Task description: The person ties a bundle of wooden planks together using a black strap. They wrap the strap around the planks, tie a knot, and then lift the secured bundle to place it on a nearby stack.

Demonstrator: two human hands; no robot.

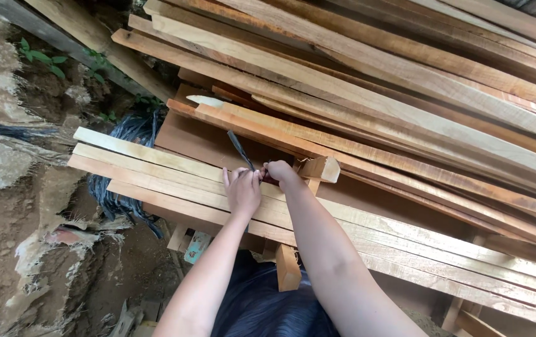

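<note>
Hands, two of them, meet at the middle of the scene over a bed of pale planks. The left hand (241, 190) lies palm down with its fingers nearly flat and slightly spread, pressing on the top plank (155, 163); its fingertips touch the base of a dark metal blade (241, 150). The right hand (278, 171) is clenched around the reddish handle end of that same tool, of which only a sliver shows between the two hands. One tool is in view, a narrow chisel-like blade. Its long axis runs from near right to far left, the tip pointing away and leftward over a flat brown board (199, 140), the handle end buried in the right fist.

Just right of the right hand sits one short wooden block (321, 168), its squared end facing the camera, touching or almost touching the knuckles; I cannot tell which. Four or so long pale planks lie side by side beneath the hands, running from far left to near right. Beyond them a large heap of longer planks (405, 75), too many and too overlapped to count, slants the same way across the far and right side. One short upright post (288, 268) shows under the near planks, between the forearms. Bare earth (6, 249) with torn sacking and a few green leaves fills the left side
</note>
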